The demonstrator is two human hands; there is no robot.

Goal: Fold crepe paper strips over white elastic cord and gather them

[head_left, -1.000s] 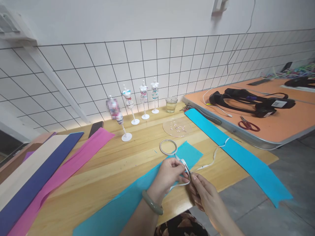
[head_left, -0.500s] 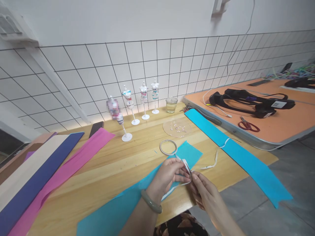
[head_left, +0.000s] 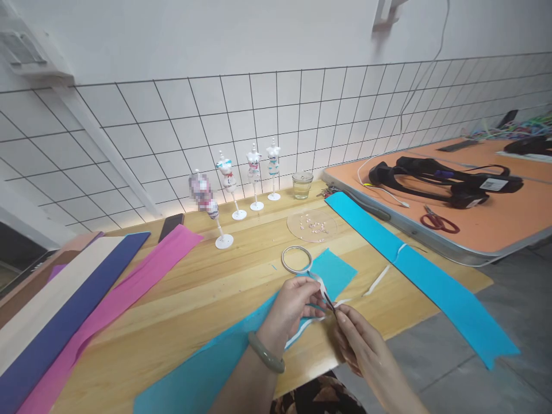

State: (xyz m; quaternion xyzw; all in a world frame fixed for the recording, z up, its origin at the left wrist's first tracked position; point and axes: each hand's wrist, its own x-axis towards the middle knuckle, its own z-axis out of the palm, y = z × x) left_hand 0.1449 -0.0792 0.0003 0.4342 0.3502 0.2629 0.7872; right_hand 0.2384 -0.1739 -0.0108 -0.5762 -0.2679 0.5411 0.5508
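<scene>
Near the table's front edge my left hand (head_left: 297,302), a bracelet (head_left: 266,353) on its wrist, pinches a thin white strip (head_left: 317,280) between thumb and fingers. Close on its right, my right hand (head_left: 356,333) is closed on a slim dark tool whose tip reaches toward the strip; what tool it is, I cannot make out. Blue fabric (head_left: 207,362) lies under my left hand, with white ribbon along its edge. Just beyond my hands, a silvery ring (head_left: 296,260) rests on the table beside the fabric's far end.
Small white mannequins (head_left: 256,178) and a glass (head_left: 302,185) stand at the back, near a round dish (head_left: 313,225) of beads. A blue strip (head_left: 405,264) lies right, pink fabric (head_left: 142,273) left. Red-handled scissors (head_left: 440,221) lie on the orange board (head_left: 409,201).
The white strip between my hands now runs straighter, and the dark tool shows more clearly. The loose white ribbon on the right has shifted. Both hands stay close together.
</scene>
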